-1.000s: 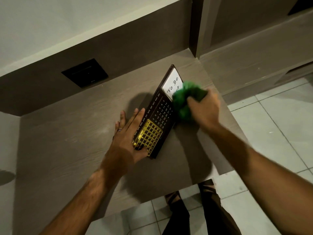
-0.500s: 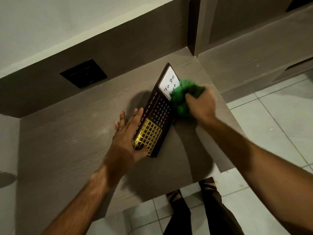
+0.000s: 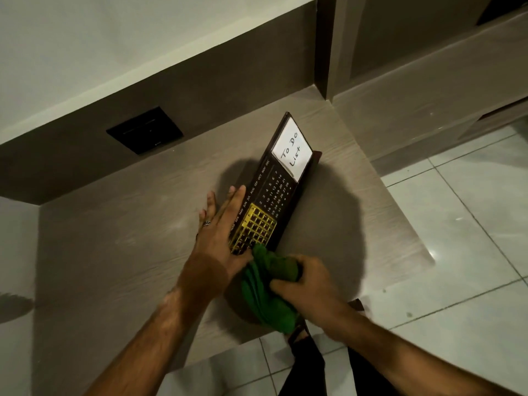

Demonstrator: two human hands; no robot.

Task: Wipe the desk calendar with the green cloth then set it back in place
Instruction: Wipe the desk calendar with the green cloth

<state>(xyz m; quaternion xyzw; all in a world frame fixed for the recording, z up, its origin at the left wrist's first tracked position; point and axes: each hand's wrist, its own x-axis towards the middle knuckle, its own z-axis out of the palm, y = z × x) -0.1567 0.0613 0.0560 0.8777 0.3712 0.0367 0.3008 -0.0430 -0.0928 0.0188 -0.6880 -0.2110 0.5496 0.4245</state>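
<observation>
The desk calendar (image 3: 275,192) is a long dark slab with month names, date numbers, a gold grid slider and a white "To Do List" card at its far end. It stands tilted on the wooden desk (image 3: 128,247). My left hand (image 3: 220,232) holds its near left end, fingers along the back, thumb near the gold grid. My right hand (image 3: 307,281) is closed on the bunched green cloth (image 3: 265,287), which touches the calendar's near end by the gold grid.
A black wall socket plate (image 3: 145,130) sits in the back panel above the desk. The desk's right edge (image 3: 400,212) drops to a white tiled floor (image 3: 471,238). A second lower ledge (image 3: 428,90) runs at the back right. My legs show below the desk's front edge.
My right hand has swept the green cloth from the calendar's far end by the white card down to its near end. The card is now uncovered. My left hand has kept its hold.
</observation>
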